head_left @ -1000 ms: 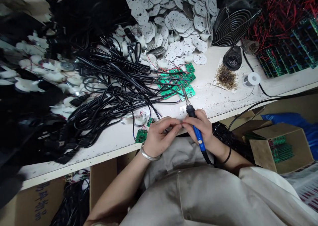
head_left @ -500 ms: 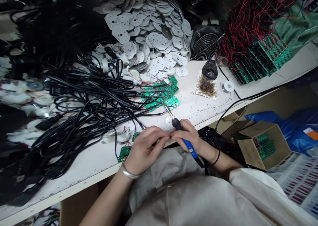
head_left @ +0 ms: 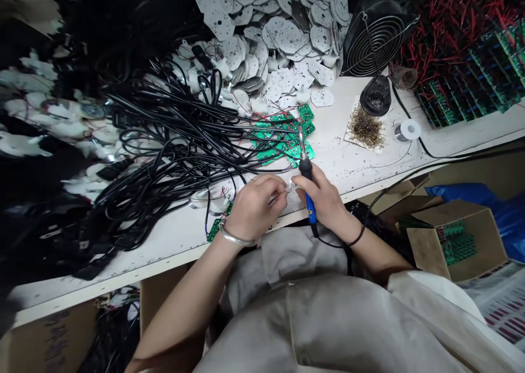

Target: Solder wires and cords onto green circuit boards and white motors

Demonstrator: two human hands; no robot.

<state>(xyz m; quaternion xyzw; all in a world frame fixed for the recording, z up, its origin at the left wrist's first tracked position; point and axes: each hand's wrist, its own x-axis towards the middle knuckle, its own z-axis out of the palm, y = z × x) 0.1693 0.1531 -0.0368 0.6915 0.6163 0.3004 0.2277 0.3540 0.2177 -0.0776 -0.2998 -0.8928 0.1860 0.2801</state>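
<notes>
My right hand [head_left: 326,200] is closed around a soldering iron [head_left: 305,168] with a blue and black handle. The iron's metal tip points away from me, over the green circuit boards [head_left: 283,135]. Thumb and fingers of my left hand [head_left: 256,206] pinch a thin wire [head_left: 278,196] beside the iron; its far end is too small to make out. Both hands are close together above the front edge of the bench. Partly hidden behind my left hand lies another green board [head_left: 214,229].
Black cables [head_left: 164,138] are heaped at the left. Grey-white plates [head_left: 287,36] are piled behind, beside a fan [head_left: 375,42]. To the right are a solder spool [head_left: 408,129], a soiled pad [head_left: 366,129] and stacked boards with red wires [head_left: 471,77]. A cardboard box [head_left: 429,252] stands below the bench.
Both hands have moved forward, farther over the bench. The soldering iron has swung more upright, pointing straighter away from me. My fingertips have drawn slightly apart. The whole view has shifted.
</notes>
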